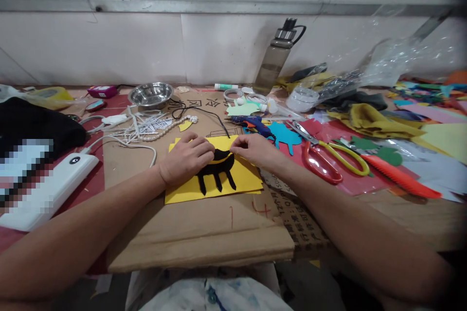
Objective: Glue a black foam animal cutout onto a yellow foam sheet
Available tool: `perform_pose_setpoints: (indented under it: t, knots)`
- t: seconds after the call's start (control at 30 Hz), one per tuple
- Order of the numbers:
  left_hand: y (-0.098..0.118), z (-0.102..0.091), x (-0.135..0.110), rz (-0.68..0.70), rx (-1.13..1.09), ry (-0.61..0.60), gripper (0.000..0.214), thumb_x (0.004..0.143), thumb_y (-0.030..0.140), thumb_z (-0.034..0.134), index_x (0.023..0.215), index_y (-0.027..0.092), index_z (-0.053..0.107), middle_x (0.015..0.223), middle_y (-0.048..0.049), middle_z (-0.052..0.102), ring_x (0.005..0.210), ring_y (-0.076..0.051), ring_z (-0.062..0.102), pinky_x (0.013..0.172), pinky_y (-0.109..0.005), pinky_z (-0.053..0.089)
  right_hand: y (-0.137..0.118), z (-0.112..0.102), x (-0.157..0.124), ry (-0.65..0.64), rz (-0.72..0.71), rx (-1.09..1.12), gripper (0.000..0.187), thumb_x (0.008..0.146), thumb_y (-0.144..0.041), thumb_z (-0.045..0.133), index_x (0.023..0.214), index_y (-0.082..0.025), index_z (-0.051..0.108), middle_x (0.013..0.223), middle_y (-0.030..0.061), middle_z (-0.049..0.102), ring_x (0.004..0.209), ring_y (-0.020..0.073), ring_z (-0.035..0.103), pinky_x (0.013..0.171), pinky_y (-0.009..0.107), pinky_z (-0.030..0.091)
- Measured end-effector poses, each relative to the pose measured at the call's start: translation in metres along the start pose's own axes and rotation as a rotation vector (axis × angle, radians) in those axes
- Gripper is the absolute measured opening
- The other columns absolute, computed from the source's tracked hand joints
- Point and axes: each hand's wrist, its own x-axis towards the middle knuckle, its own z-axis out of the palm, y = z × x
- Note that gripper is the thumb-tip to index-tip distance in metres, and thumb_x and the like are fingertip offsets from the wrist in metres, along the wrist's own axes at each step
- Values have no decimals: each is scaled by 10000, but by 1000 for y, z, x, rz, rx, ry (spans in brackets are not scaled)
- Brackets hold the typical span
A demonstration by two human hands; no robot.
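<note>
A yellow felt sheet lies on a flattened cardboard box. On the sheet rests a black felt cut-out with several leg-like strips pointing toward me. My left hand lies on the cut-out's left part, fingers curled and pressed down. My right hand pinches the cut-out's upper right edge with thumb and fingers together.
Red and yellow scissors and an orange craft knife lie to the right. A blue glue gun, a teal felt shape, a steel bowl, a water bottle, a white power bank and felt scraps surround the cardboard.
</note>
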Motion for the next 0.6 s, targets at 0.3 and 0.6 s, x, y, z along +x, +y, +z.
perform_pose_setpoints:
  t: [0.3,0.6]
  knots:
    - [0,-1,1,-35,-38,-128,209,978,169,432,872,180,612,1006,-48,724,906,-166,622,842,-347,382,-7,-2,-3,-35,-7,-134,122,807,-187,588,739,-196,688,817,52,724,734,180,619,604,271,404]
    - [-1,1,0,7,-6,-136,219,988,177,420,890,177,616,959,-40,718,908,-163,614,839,-342,378,-14,-2,-6,-36,12,-198,106,815,-175,612,773,-181,709,816,49,728,734,161,622,613,249,395]
